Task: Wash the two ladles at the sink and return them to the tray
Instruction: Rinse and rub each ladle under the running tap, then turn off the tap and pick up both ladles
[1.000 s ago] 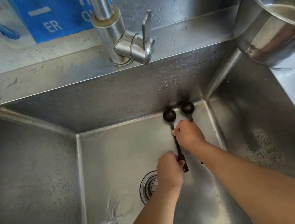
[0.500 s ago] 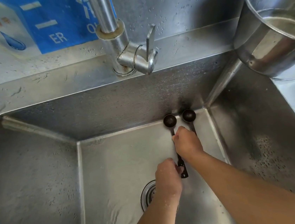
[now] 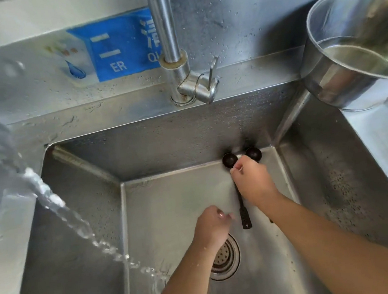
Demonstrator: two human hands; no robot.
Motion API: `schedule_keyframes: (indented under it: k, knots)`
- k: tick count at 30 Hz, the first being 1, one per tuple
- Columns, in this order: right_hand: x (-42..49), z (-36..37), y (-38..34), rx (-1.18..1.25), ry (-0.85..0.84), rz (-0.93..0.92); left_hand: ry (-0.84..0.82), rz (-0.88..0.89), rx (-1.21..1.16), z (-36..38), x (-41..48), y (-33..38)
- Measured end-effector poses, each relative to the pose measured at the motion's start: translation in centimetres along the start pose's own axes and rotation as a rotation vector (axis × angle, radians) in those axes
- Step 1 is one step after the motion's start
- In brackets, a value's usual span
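Your left hand (image 3: 211, 227) is now letting go of the left ladle's (image 3: 237, 185) handle, fingers loosely curled and empty, while your right hand (image 3: 252, 183) is gripping both ladles at the sink's (image 3: 169, 198) one o'clock corner, suggesting rinsing comes next.

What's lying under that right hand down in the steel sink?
Under the right hand lie two dark ladles; their round bowls and one handle show, the other handle is mostly hidden.
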State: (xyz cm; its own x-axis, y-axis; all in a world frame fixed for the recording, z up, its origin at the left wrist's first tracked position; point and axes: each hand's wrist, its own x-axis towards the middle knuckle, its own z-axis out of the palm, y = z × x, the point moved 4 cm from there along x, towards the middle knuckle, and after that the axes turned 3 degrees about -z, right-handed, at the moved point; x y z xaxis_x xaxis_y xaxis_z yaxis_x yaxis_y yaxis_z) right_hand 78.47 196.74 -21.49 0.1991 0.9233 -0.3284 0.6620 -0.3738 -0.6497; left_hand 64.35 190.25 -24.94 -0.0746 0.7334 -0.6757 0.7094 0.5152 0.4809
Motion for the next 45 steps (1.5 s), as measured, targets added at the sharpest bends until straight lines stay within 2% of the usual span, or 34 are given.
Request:
schedule_keyframes:
  k: [10,15,19,23,30,34,38,45]
  knots:
    - [-2.3,-6.5,-9.2,0.052,0.15,-0.252,0.276,0.302,0.063,-10.9,-3.1,8.7]
    - [-2.8,-9.5,-12.9,0.131,0.261,-0.325,0.549,0.41,-0.011,-15.5,-5.7,11.4]
    - [-2.6,-10.9,-14.3,0.181,0.294,-0.344,0.736,0.515,0.098,-18.3,-7.0,13.0]
    - [-1.9,-11.5,-15.5,0.161,0.288,-0.378,0.757,0.594,0.169,-19.6,-7.6,13.9]
    - [-0.7,-11.0,-16.0,0.162,0.262,-0.369,0.715,0.474,0.378,-19.5,-6.0,12.1]
    - [-0.7,-10.3,-15.7,0.186,0.254,-0.403,0.722,0.489,0.428,-18.6,-5.1,10.7]
    - [-0.6,-9.3,-15.9,0.213,0.174,-0.436,0.766,0.504,0.543,-18.3,-4.1,9.9]
    - [-0.4,-9.3,-16.5,0.09,0.153,-0.42,0.777,0.495,0.581,-18.0,-3.4,9.8]
